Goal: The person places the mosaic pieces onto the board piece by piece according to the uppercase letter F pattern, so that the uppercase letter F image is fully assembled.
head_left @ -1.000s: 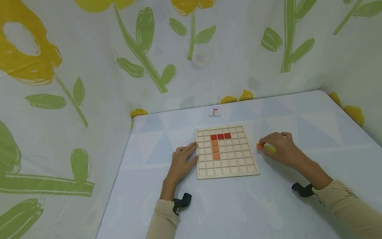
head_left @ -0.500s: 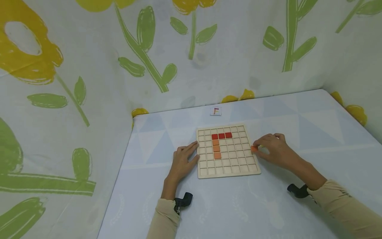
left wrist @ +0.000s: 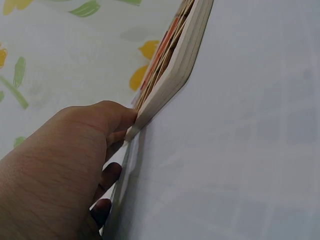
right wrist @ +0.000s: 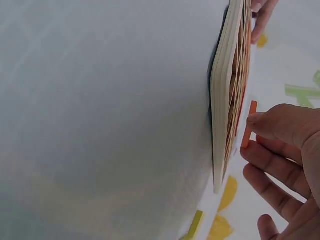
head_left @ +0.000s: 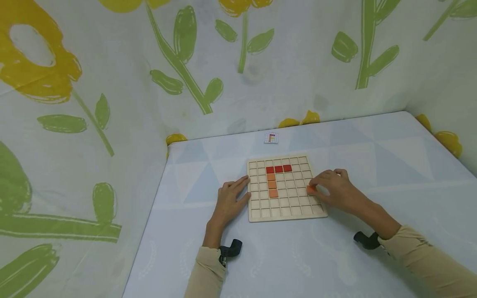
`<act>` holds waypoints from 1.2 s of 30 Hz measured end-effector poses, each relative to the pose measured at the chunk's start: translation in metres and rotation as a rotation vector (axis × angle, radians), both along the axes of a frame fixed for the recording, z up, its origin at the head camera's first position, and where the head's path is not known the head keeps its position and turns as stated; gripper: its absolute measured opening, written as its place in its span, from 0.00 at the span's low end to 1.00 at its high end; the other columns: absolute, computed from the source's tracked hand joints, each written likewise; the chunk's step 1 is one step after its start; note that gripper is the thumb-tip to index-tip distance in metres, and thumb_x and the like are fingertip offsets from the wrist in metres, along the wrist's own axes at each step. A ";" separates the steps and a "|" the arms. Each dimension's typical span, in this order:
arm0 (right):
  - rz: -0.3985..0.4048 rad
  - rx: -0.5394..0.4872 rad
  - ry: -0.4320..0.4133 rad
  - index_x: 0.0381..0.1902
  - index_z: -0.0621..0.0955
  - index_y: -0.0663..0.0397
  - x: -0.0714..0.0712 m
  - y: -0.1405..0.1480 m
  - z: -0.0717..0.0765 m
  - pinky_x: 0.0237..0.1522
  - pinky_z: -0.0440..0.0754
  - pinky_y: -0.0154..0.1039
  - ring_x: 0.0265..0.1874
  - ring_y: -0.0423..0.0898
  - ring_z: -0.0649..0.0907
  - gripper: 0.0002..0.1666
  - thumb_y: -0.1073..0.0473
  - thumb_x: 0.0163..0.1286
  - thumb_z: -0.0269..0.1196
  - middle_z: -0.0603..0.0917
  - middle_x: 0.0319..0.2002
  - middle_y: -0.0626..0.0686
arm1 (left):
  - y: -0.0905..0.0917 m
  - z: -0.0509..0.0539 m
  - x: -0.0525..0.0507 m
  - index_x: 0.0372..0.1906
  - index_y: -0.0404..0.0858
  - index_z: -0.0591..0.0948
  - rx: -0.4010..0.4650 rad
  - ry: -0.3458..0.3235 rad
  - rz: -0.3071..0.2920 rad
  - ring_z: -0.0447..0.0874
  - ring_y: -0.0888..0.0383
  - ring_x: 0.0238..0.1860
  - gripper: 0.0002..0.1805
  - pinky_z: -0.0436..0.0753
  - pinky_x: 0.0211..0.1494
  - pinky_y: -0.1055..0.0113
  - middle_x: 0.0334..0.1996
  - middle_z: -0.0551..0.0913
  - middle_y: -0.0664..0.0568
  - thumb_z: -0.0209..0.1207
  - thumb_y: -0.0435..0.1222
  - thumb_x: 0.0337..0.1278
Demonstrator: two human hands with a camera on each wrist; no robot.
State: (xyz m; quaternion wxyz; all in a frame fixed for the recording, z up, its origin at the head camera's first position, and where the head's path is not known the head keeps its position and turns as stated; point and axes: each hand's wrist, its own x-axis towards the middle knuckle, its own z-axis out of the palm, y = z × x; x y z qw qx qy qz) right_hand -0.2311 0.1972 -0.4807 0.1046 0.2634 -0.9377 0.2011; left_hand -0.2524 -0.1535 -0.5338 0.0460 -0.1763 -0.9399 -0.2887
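Observation:
A wooden grid board lies on the table. Along its upper part runs a row of red square tiles, with a column of orange tiles going down from the left one. My left hand rests at the board's left edge, thumb and fingertips touching it. Over the right side of the board, my right hand pinches a loose orange tile. In the right wrist view this tile is held between thumb and finger, apart from the board's surface.
A small printed card with a coloured pattern on a grid lies behind the board. In the right wrist view a yellow tile is on the table beyond the board. Flower-print cloth hangs behind and beside the table.
My right hand has moved left with the orange tile, from beside the board to over its right columns. The yellow tile near that hand is now hidden in the head view. My left hand stays put.

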 end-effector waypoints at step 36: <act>0.130 -0.001 0.052 0.37 0.87 0.47 0.003 -0.060 -0.009 0.55 0.66 0.58 0.47 0.49 0.82 0.10 0.57 0.57 0.76 0.88 0.40 0.44 | 0.001 0.001 0.001 0.73 0.50 0.71 -0.011 -0.011 0.004 0.67 0.53 0.64 0.29 0.63 0.64 0.51 0.73 0.66 0.66 0.55 0.49 0.71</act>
